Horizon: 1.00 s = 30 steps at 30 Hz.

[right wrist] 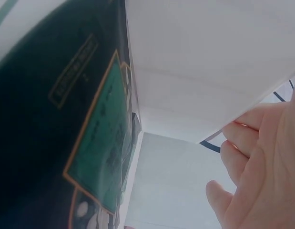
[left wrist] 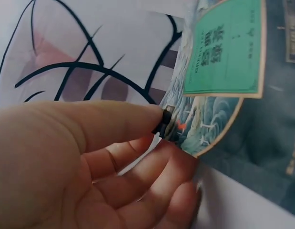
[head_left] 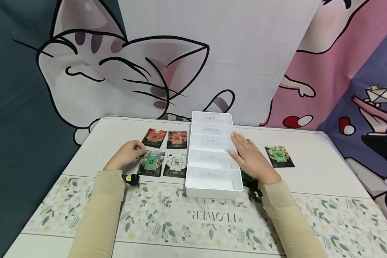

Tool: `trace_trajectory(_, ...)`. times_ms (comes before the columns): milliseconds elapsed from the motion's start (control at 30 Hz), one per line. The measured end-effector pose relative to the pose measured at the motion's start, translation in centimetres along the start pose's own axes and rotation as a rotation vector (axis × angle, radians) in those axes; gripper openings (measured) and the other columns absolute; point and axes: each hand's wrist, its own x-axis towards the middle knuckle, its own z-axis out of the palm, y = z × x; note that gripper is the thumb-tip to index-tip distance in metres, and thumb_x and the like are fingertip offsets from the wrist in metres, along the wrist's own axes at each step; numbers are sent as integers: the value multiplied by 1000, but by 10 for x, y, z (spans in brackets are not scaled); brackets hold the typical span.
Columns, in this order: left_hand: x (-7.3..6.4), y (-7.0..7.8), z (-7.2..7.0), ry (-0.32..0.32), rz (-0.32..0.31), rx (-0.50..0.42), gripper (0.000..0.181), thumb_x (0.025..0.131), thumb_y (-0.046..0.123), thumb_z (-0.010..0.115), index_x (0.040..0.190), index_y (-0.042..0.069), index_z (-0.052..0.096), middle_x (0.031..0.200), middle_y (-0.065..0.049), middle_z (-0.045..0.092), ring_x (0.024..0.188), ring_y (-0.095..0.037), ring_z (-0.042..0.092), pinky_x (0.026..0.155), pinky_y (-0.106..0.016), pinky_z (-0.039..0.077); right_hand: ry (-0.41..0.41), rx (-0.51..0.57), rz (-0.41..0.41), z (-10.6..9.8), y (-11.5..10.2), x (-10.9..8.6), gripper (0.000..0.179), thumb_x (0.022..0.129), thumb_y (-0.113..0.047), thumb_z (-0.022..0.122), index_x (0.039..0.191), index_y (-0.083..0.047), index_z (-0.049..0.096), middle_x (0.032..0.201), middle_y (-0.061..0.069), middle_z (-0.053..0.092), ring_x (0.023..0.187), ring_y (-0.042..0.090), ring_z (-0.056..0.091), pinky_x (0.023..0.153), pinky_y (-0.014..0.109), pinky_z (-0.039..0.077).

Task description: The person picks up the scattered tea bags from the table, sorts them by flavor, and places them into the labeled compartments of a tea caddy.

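Note:
My left hand [head_left: 125, 154] pinches the upper left corner of a green-labelled tea sachet [head_left: 151, 163] between thumb and fingers. The left wrist view shows that corner between thumb and fingertips. Right of it stands a long white divided box [head_left: 214, 194] with paper labels in its compartments. My right hand [head_left: 253, 157] touches the box's right rim with its fingers extended. Beside that hand, partly hidden under it, lies a dark sachet with a green label [right wrist: 99, 138], close to the box's side wall.
Two red-labelled sachets [head_left: 154, 137] [head_left: 177, 139] lie at the back left, and a pale-labelled sachet [head_left: 175, 165] lies against the box's left side. Farther right is another green-labelled sachet [head_left: 280, 156]. A floral runner [head_left: 154, 215] crosses the table's front.

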Motion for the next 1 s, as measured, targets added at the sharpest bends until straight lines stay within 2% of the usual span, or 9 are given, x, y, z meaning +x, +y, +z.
trace_trajectory(100,0,-1,-2,-27,-19,-122,21,103,11,52,114,-7,56,89,-11,62,73,-15,58,69,-29,56,0,-5,2,0,0,1,70,110,-48,34,163,-7,14,169,11,14,156,29,8,126,56,7)
trace_trajectory(233,0,-2,-3,-51,-58,-226,22,103,12,52,117,-5,54,87,-7,59,75,-13,57,71,-26,60,0,-3,7,-1,-1,1,70,109,-48,35,163,-7,14,169,11,14,156,29,7,126,55,6)
trace_trajectory(367,1,-2,-3,-66,-59,-253,27,104,14,55,122,-5,53,84,-3,62,73,-10,60,69,-24,60,5,-6,4,0,-1,1,70,109,-48,35,163,-7,15,169,11,15,156,30,8,125,56,8)
trace_trajectory(567,1,-3,-3,-102,-56,-252,34,103,13,56,132,-6,55,77,1,57,65,-7,54,67,-23,60,8,-12,2,0,0,0,70,109,-48,36,163,-7,15,169,12,15,156,30,9,125,58,10)
trace_trajectory(833,0,-3,-4,-147,-49,-314,37,102,14,60,128,-14,59,101,-4,71,79,-5,65,73,-22,60,-1,0,11,0,-1,0,71,109,-49,35,163,-8,14,169,11,13,156,29,7,126,55,7)
trace_trajectory(933,0,-4,-5,-154,-44,-317,39,102,17,62,126,-14,60,98,-2,72,81,-4,67,75,-22,60,-1,2,11,-1,-1,0,70,109,-48,35,163,-7,14,169,11,13,156,30,7,126,55,7)
trace_trajectory(1000,-1,-4,-7,-147,-35,-306,39,102,19,62,124,-13,62,89,3,69,75,-3,64,72,-21,58,-3,5,11,-1,-2,0,70,110,-48,35,163,-7,14,169,11,13,156,30,7,126,55,7)
